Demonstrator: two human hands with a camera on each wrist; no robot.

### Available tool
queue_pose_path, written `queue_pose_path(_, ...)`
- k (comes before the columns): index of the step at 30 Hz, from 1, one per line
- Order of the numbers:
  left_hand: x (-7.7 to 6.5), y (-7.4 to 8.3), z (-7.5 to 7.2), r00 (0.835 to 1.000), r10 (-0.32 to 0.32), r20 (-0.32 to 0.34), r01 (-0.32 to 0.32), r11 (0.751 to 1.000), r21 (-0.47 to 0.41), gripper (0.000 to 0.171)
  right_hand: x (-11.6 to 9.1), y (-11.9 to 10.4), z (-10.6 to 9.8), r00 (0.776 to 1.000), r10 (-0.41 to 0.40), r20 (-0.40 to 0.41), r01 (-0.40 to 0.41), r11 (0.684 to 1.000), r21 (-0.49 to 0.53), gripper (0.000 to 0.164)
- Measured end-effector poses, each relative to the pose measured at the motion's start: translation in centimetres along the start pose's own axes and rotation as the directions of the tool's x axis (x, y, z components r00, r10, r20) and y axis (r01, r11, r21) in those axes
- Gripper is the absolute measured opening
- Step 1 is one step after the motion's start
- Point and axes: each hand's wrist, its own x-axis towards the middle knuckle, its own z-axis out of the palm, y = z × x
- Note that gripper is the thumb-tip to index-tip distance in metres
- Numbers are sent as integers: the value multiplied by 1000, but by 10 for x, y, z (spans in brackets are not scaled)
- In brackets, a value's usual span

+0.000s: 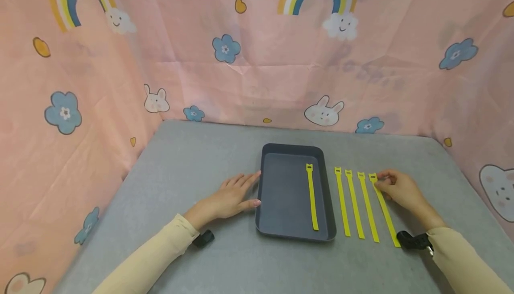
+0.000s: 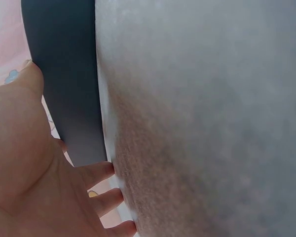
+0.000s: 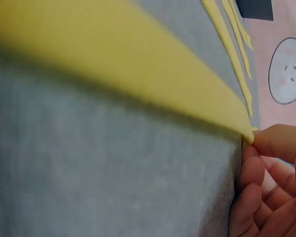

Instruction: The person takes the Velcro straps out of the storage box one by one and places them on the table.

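My left hand (image 1: 230,198) has its fingers spread, and the fingertips and thumb touch the left side of the dark grey tray (image 1: 267,231). In the left wrist view the thumb and fingers lie along the tray's outer wall (image 2: 69,84). Inside the tray, near its right side, lies one yellow cable tie (image 1: 312,200) with a slotted head. My right hand (image 1: 403,191) pinches the rightmost yellow cable tie (image 1: 386,213) near its head, between thumb and finger; in the right wrist view this tie (image 3: 153,64) slopes up off the table toward the camera.
Three more yellow cable ties, a left one (image 1: 342,204), a middle one (image 1: 355,204) and a right one (image 1: 368,207), lie side by side between the tray and my right hand. Pink patterned cloth (image 1: 257,84) encloses the grey table (image 1: 201,151) at the back and sides.
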Motion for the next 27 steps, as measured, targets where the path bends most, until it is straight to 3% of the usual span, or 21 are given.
queue_pose_path(19,2,0,1,1000,-5,-5,5,1000,8,79,-2,1,1,999,29,-36,-28,999,29,41)
queue_pose_path(27,2,0,1,1000,-3,5,3,1000,22,80,-3,0,-5,998,56,6,-56,994,90,45)
